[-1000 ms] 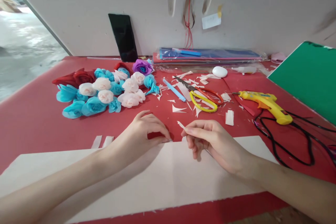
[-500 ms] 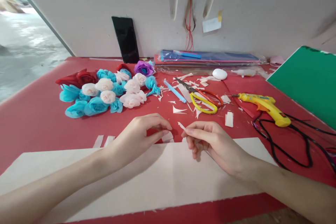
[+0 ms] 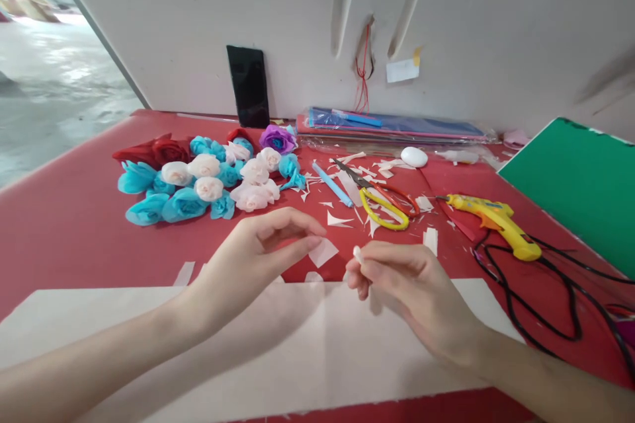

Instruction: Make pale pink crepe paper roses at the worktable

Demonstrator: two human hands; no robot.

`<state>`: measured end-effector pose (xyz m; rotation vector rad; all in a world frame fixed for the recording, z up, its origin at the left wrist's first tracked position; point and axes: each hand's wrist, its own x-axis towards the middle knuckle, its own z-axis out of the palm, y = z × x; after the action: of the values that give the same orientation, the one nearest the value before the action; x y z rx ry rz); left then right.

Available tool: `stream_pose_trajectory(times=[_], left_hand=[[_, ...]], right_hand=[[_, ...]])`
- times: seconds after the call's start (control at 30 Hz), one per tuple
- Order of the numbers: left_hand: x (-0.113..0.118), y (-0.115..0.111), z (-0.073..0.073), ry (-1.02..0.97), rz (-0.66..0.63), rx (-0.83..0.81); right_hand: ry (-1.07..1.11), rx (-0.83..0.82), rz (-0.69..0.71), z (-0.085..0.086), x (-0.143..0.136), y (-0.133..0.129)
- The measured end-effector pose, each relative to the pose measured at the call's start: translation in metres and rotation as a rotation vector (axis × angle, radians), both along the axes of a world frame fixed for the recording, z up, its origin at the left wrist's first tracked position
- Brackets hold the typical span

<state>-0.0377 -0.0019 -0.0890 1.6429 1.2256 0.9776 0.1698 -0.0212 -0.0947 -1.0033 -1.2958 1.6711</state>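
Note:
My left hand (image 3: 275,244) pinches a pale pink paper petal (image 3: 324,254) between thumb and fingertips, above the far edge of a large pale paper sheet (image 3: 278,357). Facing it, my right hand (image 3: 401,277) is closed on a small rolled piece of pale paper (image 3: 358,255), whose tip pokes up from the thumb and forefinger. The two pieces are apart. Another paper petal (image 3: 313,276) lies partly on view below my left fingertips. A pale paper strip (image 3: 185,273) lies beyond my left forearm.
Blue, white, red and purple paper flowers (image 3: 184,205) sit at the left. Scissors (image 3: 381,208), a blue pen (image 3: 331,184) and paper scraps lie ahead. A yellow glue gun (image 3: 496,218) with a black cord (image 3: 506,277) is at the right. A phone (image 3: 248,87) leans on the wall.
My left hand has lifted a petal from the table. The paper in my right fingers now shows as a short rolled tip instead of a pointed strip. The view has tilted slightly upward.

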Motion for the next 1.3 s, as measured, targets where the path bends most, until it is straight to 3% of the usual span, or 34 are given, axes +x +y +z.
stream_pose_trajectory(times=[0.17, 0.37, 0.7, 0.83, 1.0, 1.17, 1.3], left_hand=[[0.005, -0.016, 0.014, -0.123, 0.032, 0.012], [0.008, -0.033, 0.024, -0.254, 0.036, 0.077], [0.017, -0.043, 0.025, -0.433, -0.112, -0.063], [0.020, -0.045, 0.026, -0.344, -0.091, -0.024], [0.025, -0.041, 0.026, -0.427, -0.103, -0.081], [0.020, -0.029, 0.028, -0.284, 0.061, 0.090], [0.018, -0.026, 0.028, -0.188, -0.049, 0.044]], right_hand=[[-0.089, 0.388, 0.032, 0.007, 0.001, -0.012], [-0.141, 0.535, -0.113, 0.012, -0.003, -0.021], [0.016, 0.289, -0.095, 0.022, -0.009, -0.026], [0.090, 0.210, -0.072, 0.023, -0.010, -0.027], [0.114, 0.180, -0.062, 0.024, -0.008, -0.028], [0.162, 0.099, -0.052, 0.026, -0.005, -0.026], [0.295, -0.060, 0.049, 0.026, -0.007, -0.025]])
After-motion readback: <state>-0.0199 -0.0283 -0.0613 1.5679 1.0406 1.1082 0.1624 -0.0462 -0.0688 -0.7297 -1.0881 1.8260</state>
